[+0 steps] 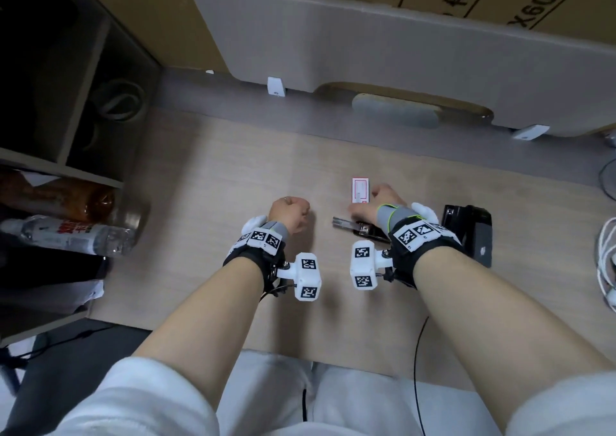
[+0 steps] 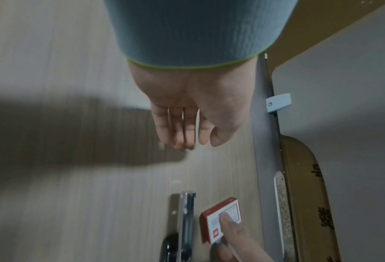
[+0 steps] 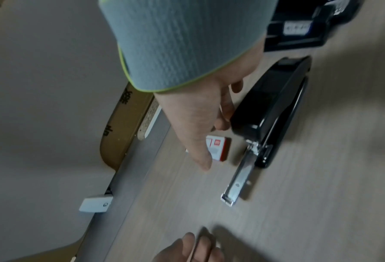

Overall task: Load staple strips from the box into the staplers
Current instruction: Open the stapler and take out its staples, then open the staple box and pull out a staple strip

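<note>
A small red-and-white staple box (image 1: 361, 189) (image 2: 220, 218) (image 3: 218, 148) lies on the wooden desk (image 1: 233, 175). My right hand (image 1: 376, 202) (image 3: 198, 124) holds it, one finger on its top and another at its near end. Just in front lies a black stapler (image 1: 366, 230) (image 3: 274, 113) with its metal staple tray (image 1: 343, 221) (image 2: 187, 221) (image 3: 238, 180) slid out to the left. A second black stapler (image 1: 470, 232) (image 3: 299, 26) sits further right. My left hand (image 1: 290, 212) (image 2: 187, 124) (image 3: 187, 248) hovers left of the tray, fingers curled, with a thin pale staple strip (image 3: 195, 246) showing between them.
A grey divider panel (image 1: 400, 52) and cardboard stand at the back. Shelves with plastic bottles (image 1: 66, 235) are at the left. White cables (image 1: 603, 259) lie at the right edge, and a black cable (image 1: 416, 369) crosses the front edge.
</note>
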